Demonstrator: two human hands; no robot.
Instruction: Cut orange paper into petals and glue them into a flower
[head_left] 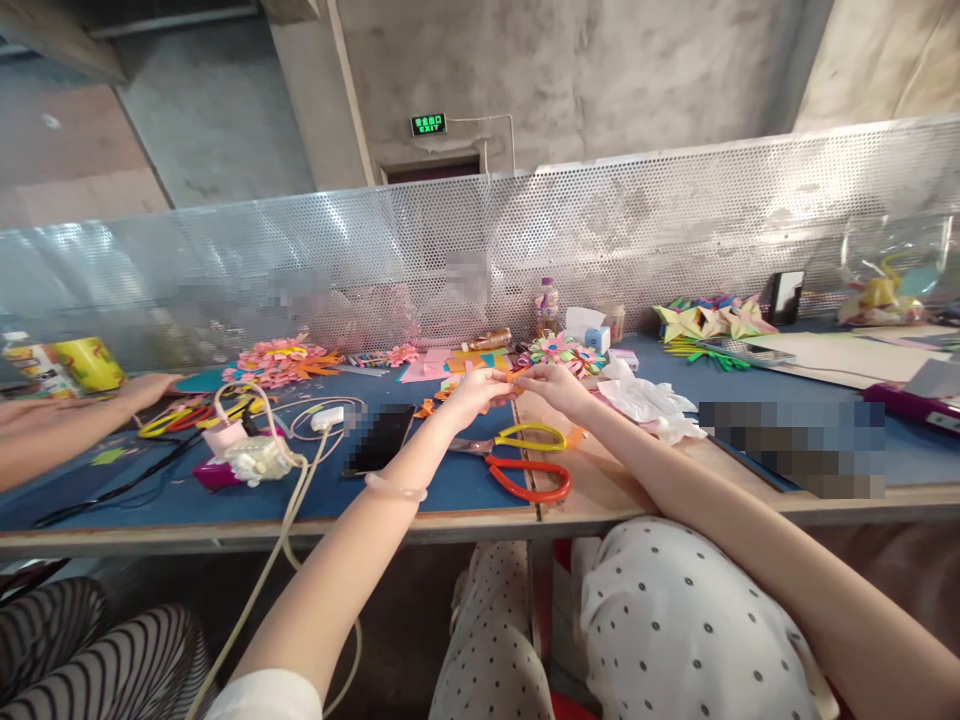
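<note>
Pinches small orange paper [513, 379] at twelve o'clock, straight ahead, with fingertips of both left hand [480, 390] and right hand [556, 388] closed on it. Has scissors [491, 446] at six o'clock from that grip, dark phone [390, 442] at eight, crumpled white tissue [651, 398] at three.

Green exit sign [428, 125] above a perforated metal panel [337, 240], purple-capped bottle [547, 308] before it

Soft daylight, glare on perforated panel [600, 225] — edges stretched, patches pixelated
</note>
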